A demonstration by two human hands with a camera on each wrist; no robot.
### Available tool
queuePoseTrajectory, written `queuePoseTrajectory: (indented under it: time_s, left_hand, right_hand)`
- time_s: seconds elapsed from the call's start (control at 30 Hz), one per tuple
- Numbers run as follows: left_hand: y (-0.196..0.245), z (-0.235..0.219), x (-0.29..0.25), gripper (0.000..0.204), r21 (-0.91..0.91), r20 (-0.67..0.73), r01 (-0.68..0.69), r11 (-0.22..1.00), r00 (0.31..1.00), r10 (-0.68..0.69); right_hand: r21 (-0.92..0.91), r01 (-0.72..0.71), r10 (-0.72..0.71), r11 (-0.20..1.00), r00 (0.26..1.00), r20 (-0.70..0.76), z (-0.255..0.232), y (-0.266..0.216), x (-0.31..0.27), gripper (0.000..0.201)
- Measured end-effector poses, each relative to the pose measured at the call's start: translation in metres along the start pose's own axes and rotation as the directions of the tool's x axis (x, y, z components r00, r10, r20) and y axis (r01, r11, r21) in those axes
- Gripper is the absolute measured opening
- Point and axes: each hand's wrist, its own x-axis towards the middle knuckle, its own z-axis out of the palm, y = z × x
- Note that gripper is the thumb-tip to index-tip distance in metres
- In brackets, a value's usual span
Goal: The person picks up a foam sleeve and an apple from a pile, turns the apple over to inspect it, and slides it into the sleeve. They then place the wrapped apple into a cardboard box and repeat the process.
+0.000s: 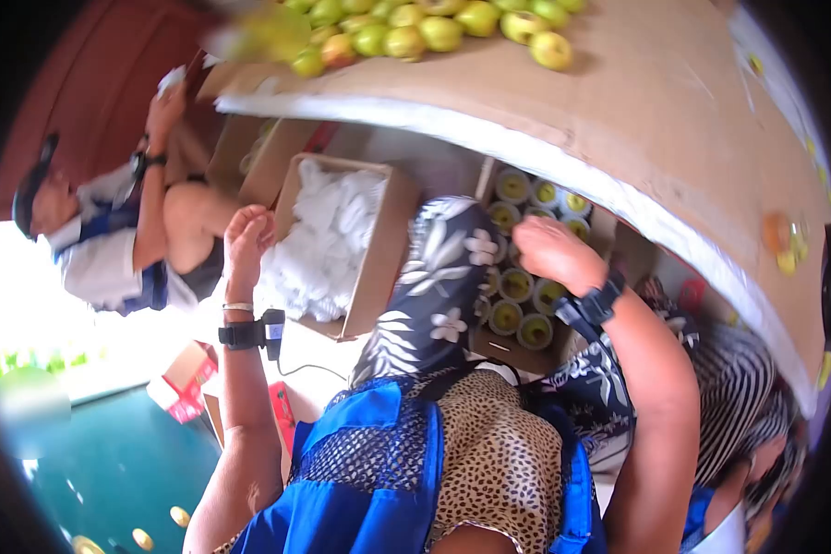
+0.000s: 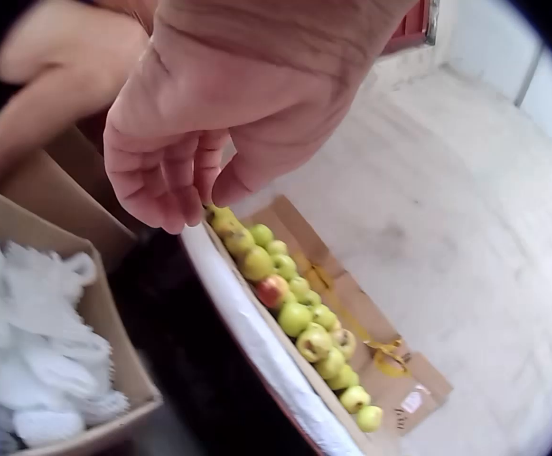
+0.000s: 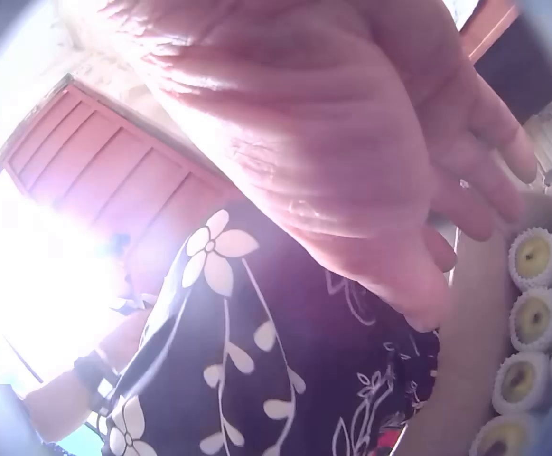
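Note:
My left hand [image 1: 249, 245] is raised beside a cardboard box [image 1: 379, 245] filled with white foam fruit nets [image 1: 328, 235]. Its fingers bend toward the thumb in the left wrist view, with nothing seen held. My right hand [image 1: 559, 249] hangs over the near side of another carton [image 1: 503, 349], its fingers [image 3: 489, 190] loosely bent and nothing seen in them. Inside that carton, round yellow-green fruits [image 3: 535, 255] sit in rows, each wrapped in a white foam net. The hand hides part of the rows in the head view.
Loose green-yellow apples [image 1: 441, 34] lie on a cardboard-covered table [image 1: 656, 102] whose white edge overhangs the boxes. A seated person [image 1: 111, 231] is at the left. My patterned trouser leg [image 1: 443, 277] stands between the two boxes. A red carton [image 1: 185, 379] lies at lower left.

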Motion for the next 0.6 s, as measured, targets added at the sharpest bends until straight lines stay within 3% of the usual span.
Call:
queuePoseTrajectory:
  time_s: [0.07, 0.1, 0.17, 0.23, 0.27, 0.3, 0.37, 0.43, 0.47, 0.5, 0.57, 0.6]
  left_hand:
    - [-0.032, -0.044, -0.028, 0.013, 0.115, -0.18, 0.072, 0.991, 0.982, -0.051]
    - [-0.049, -0.062, -0.044, 0.013, 0.148, -0.247, 0.104, 0.983, 0.967, -0.065]
    - [-0.076, -0.093, -0.074, 0.013, 0.168, -0.314, 0.186, 0.968, 0.941, -0.127]
    - [-0.109, -0.112, -0.098, 0.014, 0.294, -0.365, 0.283, 0.913, 0.916, -0.166]
    - [-0.134, -0.124, -0.104, 0.015, 0.416, -0.37, 0.294, 0.86, 0.919, -0.135]
    - [-0.15, -0.131, -0.11, 0.017, 0.532, -0.368, 0.302, 0.791, 0.924, -0.105]
    - [-0.15, -0.114, -0.117, 0.02, 0.706, -0.341, 0.263, 0.658, 0.94, -0.01]
    - [-0.143, -0.088, -0.115, 0.02, 0.797, -0.236, 0.141, 0.587, 0.968, 0.089]
    - [-0.148, -0.077, -0.107, 0.021, 0.764, -0.154, 0.061, 0.642, 0.984, 0.09]
    - [-0.137, -0.054, -0.096, 0.025, 0.754, -0.093, 0.075, 0.652, 0.996, -0.007]
    - [-0.135, -0.018, -0.076, 0.029, 0.843, 0.172, -0.254, 0.473, 0.962, 0.21]
    - [-0.132, 0.002, -0.063, 0.034, 0.847, 0.214, -0.267, 0.46, 0.963, 0.164]
  right_hand:
    - [-0.047, -0.023, 0.029, 0.999, 0.991, 0.127, 0.001, 0.002, 0.002, 0.01]
    - [0.048, -0.08, 0.069, 0.996, 0.978, 0.198, 0.002, 0.001, 0.0, 0.009]
    - [0.035, -0.229, 0.201, 0.973, 0.909, 0.367, -0.014, -0.01, 0.008, 0.015]
    - [0.036, -0.26, 0.244, 0.965, 0.937, 0.249, -0.001, 0.0, 0.004, 0.019]
    - [0.079, -0.204, 0.184, 0.976, 0.961, 0.207, 0.015, 0.015, 0.005, 0.02]
    - [0.078, -0.23, 0.207, 0.97, 0.951, 0.229, 0.012, 0.012, 0.009, 0.022]
    - [0.074, -0.29, 0.26, 0.954, 0.926, 0.274, 0.0, 0.005, 0.015, 0.026]
    - [0.028, -0.306, 0.284, 0.952, 0.911, 0.301, -0.009, -0.003, 0.017, 0.035]
    - [0.019, -0.29, 0.274, 0.957, 0.921, 0.278, -0.009, -0.001, 0.016, 0.036]
    - [0.01, -0.275, 0.264, 0.961, 0.93, 0.254, -0.009, -0.001, 0.016, 0.038]
    - [-0.002, -0.317, 0.297, 0.948, 0.886, 0.355, -0.02, -0.012, 0.024, 0.039]
    - [-0.003, -0.327, 0.305, 0.945, 0.876, 0.375, -0.021, -0.014, 0.026, 0.039]
